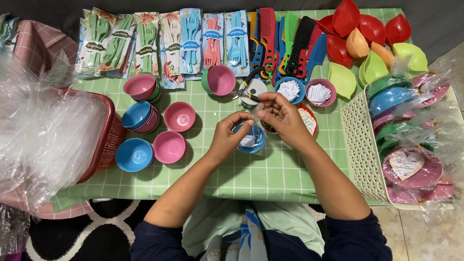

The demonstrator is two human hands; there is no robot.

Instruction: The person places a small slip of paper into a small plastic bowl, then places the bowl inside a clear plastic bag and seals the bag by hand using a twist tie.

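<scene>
Green checked tablecloth (270,174) over black-white patterned floor (96,232).

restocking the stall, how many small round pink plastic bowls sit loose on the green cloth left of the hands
4: one atop a stack, one tipped on its side, two open. More may hide inside the stacks.

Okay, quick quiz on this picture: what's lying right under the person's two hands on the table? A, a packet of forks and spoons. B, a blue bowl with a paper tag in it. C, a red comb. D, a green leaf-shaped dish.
B: the blue bowl with a white tag inside sits directly below the left hand and right hand.
</scene>
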